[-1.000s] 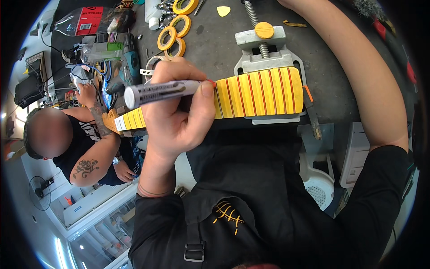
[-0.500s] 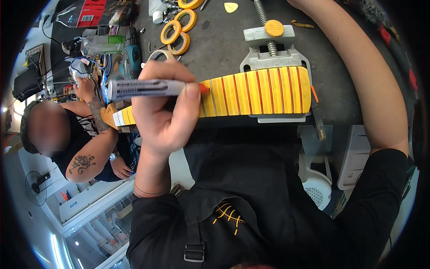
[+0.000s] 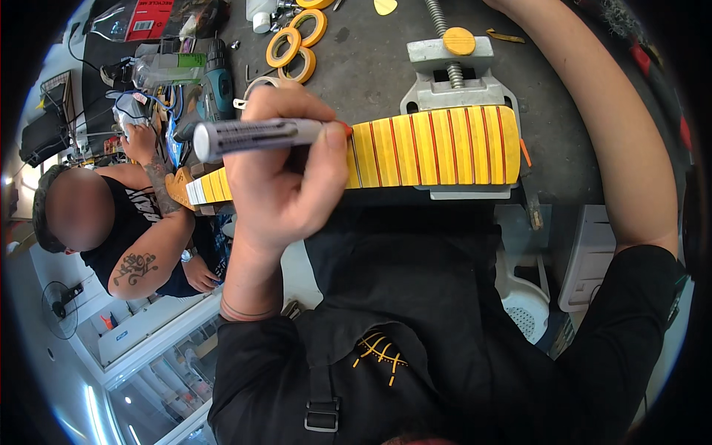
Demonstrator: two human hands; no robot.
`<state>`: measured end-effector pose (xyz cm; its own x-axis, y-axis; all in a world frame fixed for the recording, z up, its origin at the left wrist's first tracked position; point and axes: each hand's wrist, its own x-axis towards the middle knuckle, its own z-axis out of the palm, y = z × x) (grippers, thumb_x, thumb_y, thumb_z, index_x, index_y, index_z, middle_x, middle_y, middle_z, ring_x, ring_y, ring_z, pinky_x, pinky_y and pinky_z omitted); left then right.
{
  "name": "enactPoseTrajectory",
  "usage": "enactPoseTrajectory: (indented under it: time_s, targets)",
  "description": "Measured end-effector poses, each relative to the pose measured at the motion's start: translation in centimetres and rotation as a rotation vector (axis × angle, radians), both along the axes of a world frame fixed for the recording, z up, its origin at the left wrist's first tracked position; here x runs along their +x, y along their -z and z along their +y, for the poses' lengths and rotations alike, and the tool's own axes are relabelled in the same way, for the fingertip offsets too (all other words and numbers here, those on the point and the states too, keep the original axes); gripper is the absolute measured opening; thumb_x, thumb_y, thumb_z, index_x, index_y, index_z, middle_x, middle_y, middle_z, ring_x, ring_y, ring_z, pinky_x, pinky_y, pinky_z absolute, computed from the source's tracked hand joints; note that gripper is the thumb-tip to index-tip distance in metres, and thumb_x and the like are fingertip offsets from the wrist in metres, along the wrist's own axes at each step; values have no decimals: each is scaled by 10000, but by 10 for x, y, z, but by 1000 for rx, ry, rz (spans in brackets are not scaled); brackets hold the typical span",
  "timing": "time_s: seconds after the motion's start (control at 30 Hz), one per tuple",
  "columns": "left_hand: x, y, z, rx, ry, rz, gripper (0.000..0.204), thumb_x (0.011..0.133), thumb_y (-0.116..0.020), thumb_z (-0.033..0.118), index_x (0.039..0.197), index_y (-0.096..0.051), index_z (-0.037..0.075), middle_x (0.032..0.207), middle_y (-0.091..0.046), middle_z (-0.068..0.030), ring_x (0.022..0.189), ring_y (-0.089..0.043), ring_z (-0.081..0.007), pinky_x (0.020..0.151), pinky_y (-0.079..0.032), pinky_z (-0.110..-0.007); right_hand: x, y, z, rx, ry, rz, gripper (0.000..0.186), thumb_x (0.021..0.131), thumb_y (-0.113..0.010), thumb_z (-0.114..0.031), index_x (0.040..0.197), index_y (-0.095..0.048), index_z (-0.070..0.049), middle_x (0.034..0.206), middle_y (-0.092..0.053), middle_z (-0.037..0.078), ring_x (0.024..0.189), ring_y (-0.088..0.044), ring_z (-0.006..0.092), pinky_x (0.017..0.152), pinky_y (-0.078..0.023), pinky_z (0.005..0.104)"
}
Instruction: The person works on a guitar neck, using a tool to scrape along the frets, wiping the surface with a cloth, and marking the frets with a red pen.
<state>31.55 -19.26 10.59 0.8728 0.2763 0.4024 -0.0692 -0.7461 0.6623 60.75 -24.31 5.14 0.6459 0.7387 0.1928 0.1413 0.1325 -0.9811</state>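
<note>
My left hand (image 3: 289, 170) grips a white marker (image 3: 245, 136), its orange tip touching a long guitar neck (image 3: 423, 148). Yellow tape covers the fretboard between the metal frets; many frets to the right are coloured red, while some near the tip look silver. The tan headstock (image 3: 175, 191) points left. Under the wide end of the neck is a metal vise (image 3: 450, 52) with a screw and round yellow pad. My right hand (image 3: 498, 4) reaches beyond the top edge, right of the vise screw, its fingers mostly out of sight.
Tape rolls (image 3: 304, 26), a teal drill (image 3: 216, 89), bottles (image 3: 119, 26) and cables crowd the upper left of the dark bench (image 3: 348, 74). A tattooed co-worker (image 3: 133, 230) at the left touches items there. A yellow pick (image 3: 384, 6) lies near the top.
My left hand and the marker have shifted slightly left, dipping and then rising along the fret. The vise and the neck's wide end appear a little further right in view.
</note>
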Motion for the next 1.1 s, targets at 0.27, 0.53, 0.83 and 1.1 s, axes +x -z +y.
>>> enactPoseTrajectory:
  time_s: [0.27, 0.53, 0.83, 1.1]
  targets:
    - [-54, -19, -40, 66, 239, 31, 247, 704, -724, -64, 912, -597, -20, 739, -584, -121, 562, -600, -277, 500, -480, -346, -3, -8, 0, -29, 20, -5, 296, 1095, -491, -283, 1077, -631, -23, 734, -504, -13, 561, -443, 78, 499, -373, 238]
    - [-129, -5, -38, -267, 35, -133, 233, 788, -703, -32, 1004, -617, -19, 751, -623, -138, 595, -619, -250, 523, -494, -325, 10, 1, 12, 54, 68, 57, 276, 1103, -485, -271, 1110, -624, -32, 681, -466, -23, 539, -444, 92, 491, -375, 238]
    - [-142, 14, -6, -798, -126, -291, 309, 865, -839, 185, 1055, -715, -26, 944, -615, -95, 826, -558, -157, 717, -432, -279, 24, 6, 41, -119, 300, 120, 283, 1089, -507, -296, 1072, -628, -40, 659, -463, -27, 516, -437, 98, 464, -363, 256]
    - [-65, -6, -1, -884, 26, -198, 227, 951, -727, 75, 1126, -634, -37, 1013, -669, -117, 855, -631, -172, 766, -493, -308, 17, -2, 33, -82, 246, -66, 265, 1057, -519, -271, 975, -617, -39, 650, -496, -11, 491, -455, 105, 433, -375, 268]
